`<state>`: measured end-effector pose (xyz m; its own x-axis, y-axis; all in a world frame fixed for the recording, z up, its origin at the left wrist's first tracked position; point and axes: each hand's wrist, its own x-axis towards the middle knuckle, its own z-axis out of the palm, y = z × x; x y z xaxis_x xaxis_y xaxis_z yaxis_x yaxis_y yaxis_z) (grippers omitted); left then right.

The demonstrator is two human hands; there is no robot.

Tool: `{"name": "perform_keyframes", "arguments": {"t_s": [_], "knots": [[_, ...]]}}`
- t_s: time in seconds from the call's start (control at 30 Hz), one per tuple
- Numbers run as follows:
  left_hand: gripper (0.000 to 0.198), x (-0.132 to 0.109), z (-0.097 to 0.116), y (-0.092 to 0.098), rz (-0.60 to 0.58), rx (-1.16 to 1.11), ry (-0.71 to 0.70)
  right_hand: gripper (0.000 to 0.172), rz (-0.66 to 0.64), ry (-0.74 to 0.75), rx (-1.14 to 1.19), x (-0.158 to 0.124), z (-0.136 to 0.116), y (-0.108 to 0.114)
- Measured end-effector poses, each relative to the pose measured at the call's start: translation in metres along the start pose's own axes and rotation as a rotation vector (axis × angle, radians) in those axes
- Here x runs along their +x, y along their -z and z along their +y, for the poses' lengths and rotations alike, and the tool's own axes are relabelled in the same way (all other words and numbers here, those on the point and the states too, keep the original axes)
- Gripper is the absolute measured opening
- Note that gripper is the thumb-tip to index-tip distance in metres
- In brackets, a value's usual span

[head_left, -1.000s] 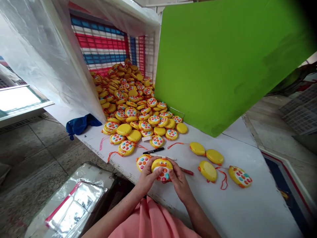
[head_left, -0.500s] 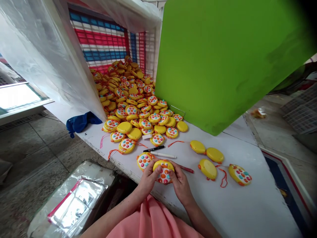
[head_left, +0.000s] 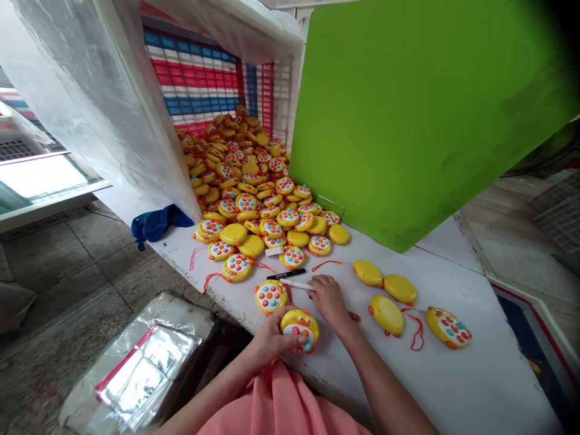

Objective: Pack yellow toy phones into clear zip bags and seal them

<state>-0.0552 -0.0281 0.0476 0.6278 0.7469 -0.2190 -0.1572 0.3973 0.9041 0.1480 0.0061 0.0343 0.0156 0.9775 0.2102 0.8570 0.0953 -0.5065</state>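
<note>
My left hand (head_left: pixel 272 338) grips a yellow duck-shaped toy (head_left: pixel 299 331) by its left side, thumb across the coloured buttons on its white face. Just above, my right hand (head_left: pixel 327 297) reaches over the table, its fingers closed on the right end of a white marker pen (head_left: pixel 295 283). A black marker pen (head_left: pixel 286 274) lies right behind the white one. Beside them rests another duck toy (head_left: pixel 270 296), buttons up. A dark red pen (head_left: pixel 354 316) is mostly hidden under my right forearm.
A large heap of duck toys (head_left: pixel 247 208) spills from a tipped, plastic-lined crate (head_left: pixel 181 72). A green board (head_left: pixel 399 121) stands at the back right. Several loose toys (head_left: pixel 400 289) lie to the right. A blue cloth (head_left: pixel 158 225) sits at the left edge; a wrapped bundle (head_left: pixel 145 356) is below.
My right hand has let go of the duck toy and moved up to the white marker pen. My left hand keeps the toy, now a little lower. The view has shifted slightly.
</note>
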Motion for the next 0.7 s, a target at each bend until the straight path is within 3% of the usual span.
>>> {"name": "perform_keyframes", "arguments": {"t_s": [0.13, 0.27, 0.37, 0.5, 0.6, 0.7], "knots": [[0.051, -0.005, 0.02, 0.007, 0.058, 0.57, -0.207, 0.018, -0.035, 0.008, -0.04, -0.002, 0.0, 0.017], [0.036, -0.007, 0.048, 0.003, 0.112, 1.119, -0.449, 0.02, -0.112, 0.042, 0.082, -0.017, -0.009, 0.066], [0.034, -0.001, 0.061, -0.003, 0.029, 1.381, -0.573, 0.021, -0.187, 0.065, 0.271, -0.03, -0.024, 0.102], [0.035, 0.01, 0.065, -0.015, -0.157, 1.478, -0.522, 0.024, -0.118, -0.039, 0.49, -0.043, -0.039, 0.117], [0.031, 0.014, 0.065, -0.026, -0.15, 1.48, -0.514, 0.028, -0.017, -0.144, 0.689, -0.046, -0.047, 0.106], [0.031, 0.014, 0.068, -0.036, -0.159, 1.407, -0.51, 0.031, -0.019, -0.208, 0.854, -0.04, -0.057, 0.091]]}}
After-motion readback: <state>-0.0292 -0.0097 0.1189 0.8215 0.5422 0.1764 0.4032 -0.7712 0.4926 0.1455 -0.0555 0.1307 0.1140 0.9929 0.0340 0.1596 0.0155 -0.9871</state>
